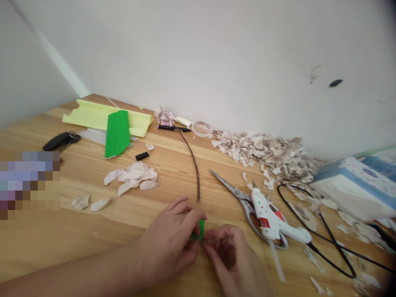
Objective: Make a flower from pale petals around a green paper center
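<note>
Low over the wooden table, my left hand [175,237] pinches a small green paper strip [201,228] between thumb and fingers. Close against it, my right hand [232,258] also has its thumb and fingertips together on the strip's lower right end. My fingers cover most of the strip. Just beyond my left fingers lies a thin brown twig [195,165], running away toward the wall. Right of my hands are grey-handled scissors [244,196], blades partly apart, with a white glue gun [266,218] lying over their handles.
Pale petal-like pieces [136,177] lie left of the twig; a large heap [262,154] lines the wall. A green paper sheet [117,134] overlaps yellow paper [89,117]. A black cord [328,251] loops near a tissue pack [355,185]. Keys [58,141] lie left.
</note>
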`<state>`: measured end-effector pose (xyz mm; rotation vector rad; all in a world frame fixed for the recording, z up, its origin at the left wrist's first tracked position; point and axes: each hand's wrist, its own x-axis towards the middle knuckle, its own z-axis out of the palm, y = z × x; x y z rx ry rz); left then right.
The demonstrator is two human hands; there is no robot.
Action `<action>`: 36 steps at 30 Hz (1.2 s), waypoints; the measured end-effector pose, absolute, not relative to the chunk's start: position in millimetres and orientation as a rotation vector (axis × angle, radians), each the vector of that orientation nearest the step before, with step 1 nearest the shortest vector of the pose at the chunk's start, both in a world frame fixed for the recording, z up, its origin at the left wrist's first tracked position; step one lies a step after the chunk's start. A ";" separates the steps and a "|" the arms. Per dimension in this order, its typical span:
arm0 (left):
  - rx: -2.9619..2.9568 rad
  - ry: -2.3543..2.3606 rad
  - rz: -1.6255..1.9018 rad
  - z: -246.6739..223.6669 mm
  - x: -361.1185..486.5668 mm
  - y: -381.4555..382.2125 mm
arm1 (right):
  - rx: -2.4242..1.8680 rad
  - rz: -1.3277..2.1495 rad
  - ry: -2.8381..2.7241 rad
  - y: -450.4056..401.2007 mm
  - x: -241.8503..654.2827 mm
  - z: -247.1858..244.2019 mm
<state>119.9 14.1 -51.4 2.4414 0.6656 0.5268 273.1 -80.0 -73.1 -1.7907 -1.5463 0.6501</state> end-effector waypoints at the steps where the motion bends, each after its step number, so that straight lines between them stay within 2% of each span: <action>1: 2.439 0.666 0.521 -51.2 120.0 14.1 | -1.795 0.660 -1.546 -80.1 272.7 -73.1; 11: 2.419 0.673 0.483 -43.7 118.4 14.9 | -1.825 0.762 -1.390 -79.4 273.3 -69.1; 18: 2.445 0.688 0.460 -46.1 119.7 15.1 | -1.698 0.922 -1.237 -76.9 275.8 -75.2; 29: 2.481 0.684 0.499 -49.7 122.7 15.2 | -1.721 0.817 -1.162 -70.1 272.8 -75.3; 36: 2.437 0.684 0.525 -51.4 121.5 14.4 | -1.708 0.896 -1.117 -72.6 274.3 -79.2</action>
